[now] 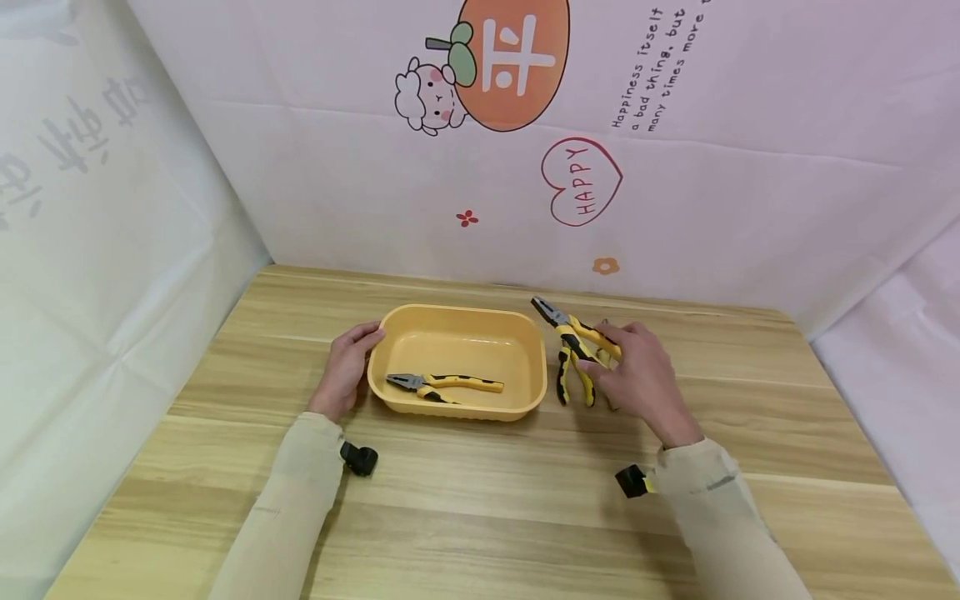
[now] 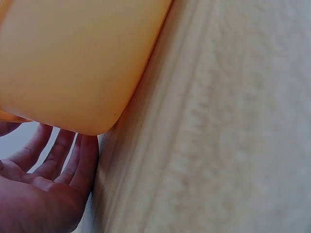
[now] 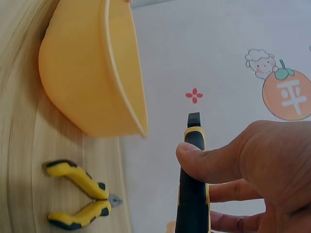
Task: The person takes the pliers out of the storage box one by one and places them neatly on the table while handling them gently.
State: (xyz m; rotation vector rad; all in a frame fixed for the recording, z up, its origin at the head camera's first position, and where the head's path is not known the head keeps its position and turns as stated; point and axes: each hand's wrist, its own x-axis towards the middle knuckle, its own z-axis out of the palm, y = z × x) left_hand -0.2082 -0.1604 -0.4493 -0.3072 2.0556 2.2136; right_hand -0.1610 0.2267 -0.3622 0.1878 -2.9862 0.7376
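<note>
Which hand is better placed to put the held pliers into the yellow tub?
Probably the right hand: it holds those pliers just right of the tub. The left hand touches the tub's opposite end, so it seems better suited to steadying.

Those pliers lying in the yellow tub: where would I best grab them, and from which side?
Probably from above, since the tub's walls surround the pliers, by the far handle: it shows whole, while the near handle is partly hidden behind the front rim.
</note>
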